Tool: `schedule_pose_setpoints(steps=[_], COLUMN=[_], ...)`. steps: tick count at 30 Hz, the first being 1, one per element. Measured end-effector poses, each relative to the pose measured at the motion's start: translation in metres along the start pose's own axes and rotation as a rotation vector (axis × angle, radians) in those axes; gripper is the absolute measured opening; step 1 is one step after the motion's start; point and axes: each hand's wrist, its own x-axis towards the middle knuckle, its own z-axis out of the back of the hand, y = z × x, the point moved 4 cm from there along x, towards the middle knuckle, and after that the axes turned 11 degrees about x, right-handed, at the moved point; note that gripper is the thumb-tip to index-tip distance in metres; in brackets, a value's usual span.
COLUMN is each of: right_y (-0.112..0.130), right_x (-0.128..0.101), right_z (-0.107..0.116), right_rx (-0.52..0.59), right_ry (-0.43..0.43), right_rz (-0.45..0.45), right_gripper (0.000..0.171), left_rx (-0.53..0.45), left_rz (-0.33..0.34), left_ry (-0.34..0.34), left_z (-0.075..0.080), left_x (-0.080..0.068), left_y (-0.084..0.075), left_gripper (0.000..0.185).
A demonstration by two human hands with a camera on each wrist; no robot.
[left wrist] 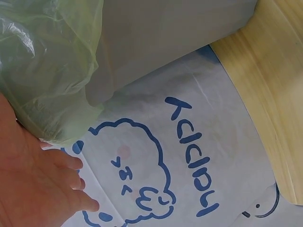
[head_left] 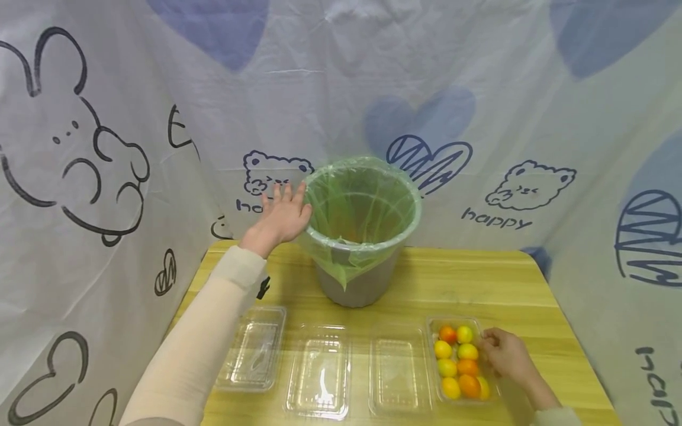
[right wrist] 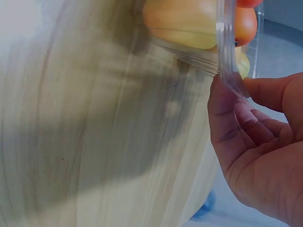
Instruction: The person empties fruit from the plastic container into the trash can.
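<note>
My left hand (head_left: 285, 216) is spread at the left rim of a grey bin (head_left: 357, 290) lined with a green plastic bag (head_left: 367, 231). Its fingers are straight and extend beside the rim; in the left wrist view the hand (left wrist: 33, 175) lies against the bag's edge. At the right, my right hand (head_left: 508, 355) pinches the rim of a clear plastic box (head_left: 434, 393) between thumb and fingers, as the right wrist view shows at the rim (right wrist: 226, 47). Several small yellow, orange and red tomatoes (head_left: 469, 386) sit inside that box.
Three more clear plastic boxes stand in a row to the left: one near the filled box (head_left: 399, 408), one in the middle (head_left: 319, 408), one at the left (head_left: 256, 381). The wooden table (head_left: 453, 284) is surrounded by white printed cloth (head_left: 330, 118).
</note>
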Motion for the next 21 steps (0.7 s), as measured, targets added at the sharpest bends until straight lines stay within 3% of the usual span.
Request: schedule_pose_setpoints(steps=[11, 21], right_y=[0.015, 0.057], right_x=[0.002, 0.007], right_z=[0.011, 0.033], right_rx=[0.093, 0.178], right_ry=[-0.008, -0.008], right_rz=[0.006, 0.020], right_gripper=[0.036, 0.047], left_rx=[0.006, 0.025], left_rz=[0.004, 0.003], left_ry=[0.003, -0.001], left_z=[0.000, 0.000], left_x=[0.000, 0.002], left_y=[0.001, 0.000], left_gripper=[0.068, 0.068])
